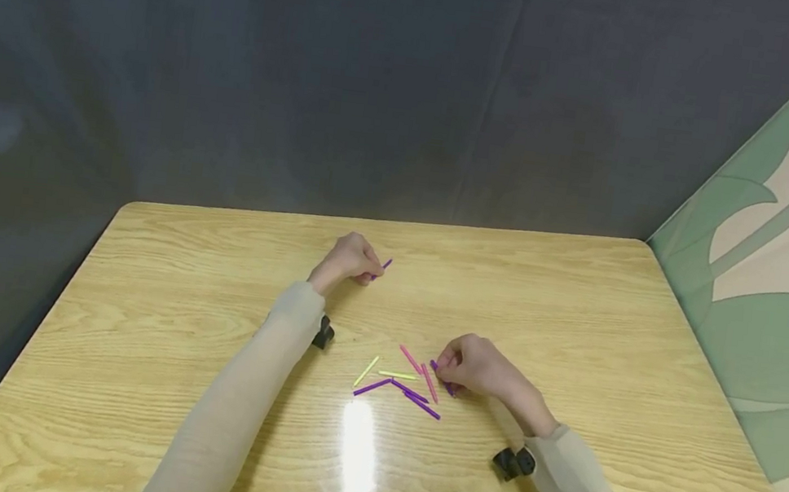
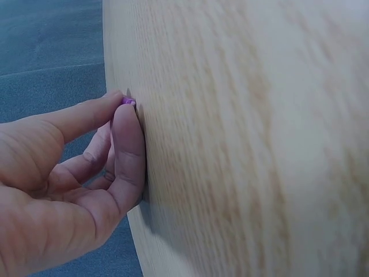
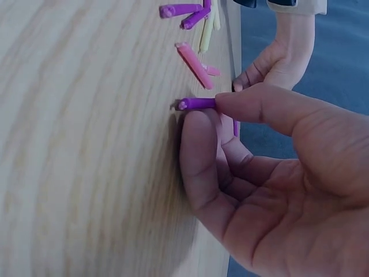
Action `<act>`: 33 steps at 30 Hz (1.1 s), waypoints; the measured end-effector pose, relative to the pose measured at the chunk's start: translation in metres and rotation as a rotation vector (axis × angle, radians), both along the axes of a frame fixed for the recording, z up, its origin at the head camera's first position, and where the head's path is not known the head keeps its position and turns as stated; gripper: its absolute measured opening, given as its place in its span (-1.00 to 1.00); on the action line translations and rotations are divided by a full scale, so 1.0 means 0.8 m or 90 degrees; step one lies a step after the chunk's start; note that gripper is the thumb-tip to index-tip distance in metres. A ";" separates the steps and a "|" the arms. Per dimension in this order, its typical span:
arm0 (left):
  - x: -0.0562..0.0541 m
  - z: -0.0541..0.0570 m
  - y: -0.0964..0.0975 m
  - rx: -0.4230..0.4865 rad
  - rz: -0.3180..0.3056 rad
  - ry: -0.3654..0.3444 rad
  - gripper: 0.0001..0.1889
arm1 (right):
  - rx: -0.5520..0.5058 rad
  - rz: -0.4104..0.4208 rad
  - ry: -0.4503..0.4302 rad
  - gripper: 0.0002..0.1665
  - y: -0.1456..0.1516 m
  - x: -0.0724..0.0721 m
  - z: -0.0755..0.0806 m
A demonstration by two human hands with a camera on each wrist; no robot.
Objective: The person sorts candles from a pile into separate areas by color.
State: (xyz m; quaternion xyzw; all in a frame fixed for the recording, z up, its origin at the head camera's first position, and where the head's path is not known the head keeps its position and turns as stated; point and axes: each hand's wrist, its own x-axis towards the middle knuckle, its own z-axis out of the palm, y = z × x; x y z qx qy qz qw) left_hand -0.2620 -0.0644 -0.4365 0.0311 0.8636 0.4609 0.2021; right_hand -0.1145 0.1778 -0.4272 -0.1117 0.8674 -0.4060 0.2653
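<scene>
Toward the far side of the table, my left hand (image 1: 351, 259) pinches a thin purple stick (image 1: 388, 263) between thumb and finger, low over the wood. In the left wrist view only the end of that purple stick (image 2: 128, 101) shows between the fingertips. My right hand (image 1: 482, 365), nearer the middle, pinches another purple stick (image 3: 198, 103) close to the tabletop. Just left of the right hand lie two pink sticks (image 1: 430, 383), two yellow sticks (image 1: 397, 375) and three purple sticks (image 1: 372, 387), loosely scattered, some touching or crossing.
The wooden table (image 1: 157, 315) has a dark curtain (image 1: 383, 97) behind it. A leaf-patterned wall or cloth (image 1: 784, 327) borders its right side. Small black wrist cameras (image 1: 514, 463) hang by the sleeves. A bright light reflection lies on the wood in front.
</scene>
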 end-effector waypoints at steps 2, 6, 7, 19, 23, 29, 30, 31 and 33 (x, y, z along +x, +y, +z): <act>0.000 0.002 0.000 0.005 -0.001 0.001 -0.90 | -0.006 0.003 0.000 -0.92 0.001 -0.002 0.001; 0.000 0.006 -0.001 0.015 -0.005 0.001 -0.90 | -0.025 0.011 -0.004 -0.90 0.006 -0.006 0.002; 0.000 0.006 -0.001 0.014 -0.008 0.001 -0.90 | -0.030 0.010 -0.011 -0.90 0.007 -0.007 0.002; -0.002 0.010 -0.005 0.032 -0.048 -0.038 -0.85 | -0.067 -0.012 -0.084 -0.89 0.014 -0.018 0.001; -0.003 0.007 -0.006 0.065 -0.039 -0.047 -0.84 | -0.070 -0.006 -0.088 -0.89 0.016 -0.021 0.002; -0.004 0.001 -0.008 0.113 -0.043 -0.073 -0.80 | -0.076 -0.003 -0.098 -0.88 0.018 -0.022 0.004; -0.004 0.001 -0.008 0.117 -0.044 -0.075 -0.80 | -0.078 -0.001 -0.099 -0.88 0.019 -0.022 0.004; -0.003 0.000 -0.009 0.120 -0.043 -0.076 -0.80 | -0.078 0.000 -0.100 -0.88 0.018 -0.022 0.004; -0.001 0.001 -0.009 0.124 -0.043 -0.079 -0.80 | -0.074 0.006 -0.098 -0.88 0.018 -0.022 0.005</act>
